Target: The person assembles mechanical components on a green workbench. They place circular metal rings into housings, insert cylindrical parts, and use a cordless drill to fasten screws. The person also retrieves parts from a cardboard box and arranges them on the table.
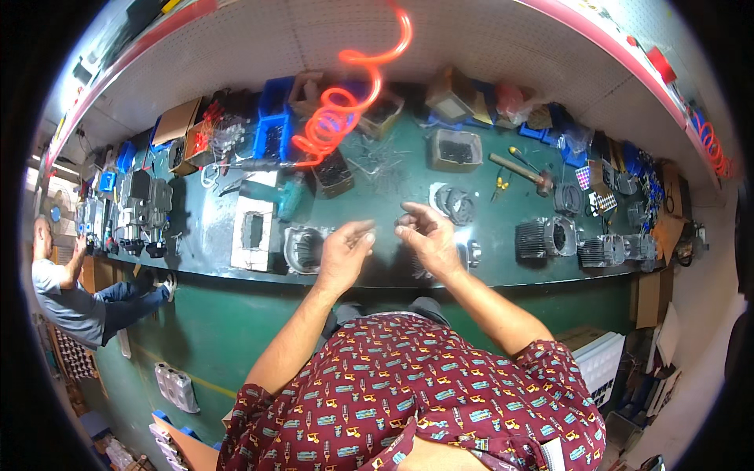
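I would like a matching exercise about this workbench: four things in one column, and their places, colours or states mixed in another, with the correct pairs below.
Column A
1. coiled hose
2. hammer
3. white block
4. left hand

Column B
a. beside yellow-handled pliers
b. just right of a metal housing
c. orange-red
d. has an opening in its middle

Pairs: 1-c, 2-a, 3-d, 4-b

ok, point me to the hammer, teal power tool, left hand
Hammer (514, 167): head view, wooden handle.
Teal power tool (290, 198): head view, teal body.
Left hand (343, 256): head view, middle of the hand.
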Demonstrator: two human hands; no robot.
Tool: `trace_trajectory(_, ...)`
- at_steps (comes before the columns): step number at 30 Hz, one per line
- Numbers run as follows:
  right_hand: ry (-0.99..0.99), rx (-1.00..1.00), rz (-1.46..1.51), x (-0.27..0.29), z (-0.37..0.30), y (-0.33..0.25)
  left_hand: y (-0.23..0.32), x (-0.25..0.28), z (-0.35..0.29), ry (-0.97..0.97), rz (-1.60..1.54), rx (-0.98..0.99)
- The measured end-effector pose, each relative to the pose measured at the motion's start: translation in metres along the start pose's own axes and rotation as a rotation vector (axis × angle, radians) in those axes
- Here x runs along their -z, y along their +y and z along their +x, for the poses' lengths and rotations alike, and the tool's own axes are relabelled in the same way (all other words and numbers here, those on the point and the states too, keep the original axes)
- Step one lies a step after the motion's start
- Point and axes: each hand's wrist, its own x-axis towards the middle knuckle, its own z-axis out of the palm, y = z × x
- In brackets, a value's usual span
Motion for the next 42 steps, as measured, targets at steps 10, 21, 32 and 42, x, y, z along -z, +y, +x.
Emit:
trace_trajectory(10, 0.252, -0.467, 0.471, -0.108, 0.005, 0.015, -0.013, 0.099, -0.014, 0.115, 0.175, -0.159)
trace_trajectory(21, -0.014, -0.565, 0.556, -0.152, 0.023, -0.028, 0.014, 0.141, 0.001, 0.291, 0.637, -0.591)
trace_trajectory(32, -0.21, -0.005, -0.61, -0.103, -0.012, 0.058, -0.027, 0.2, -0.017, 0.15, 0.127, 0.154)
trace_trajectory(42, -0.013, 0.228, -0.69, -0.116, -0.011, 0.072, -0.034, 0.227, -0.022, 0.354, 0.146, 0.098)
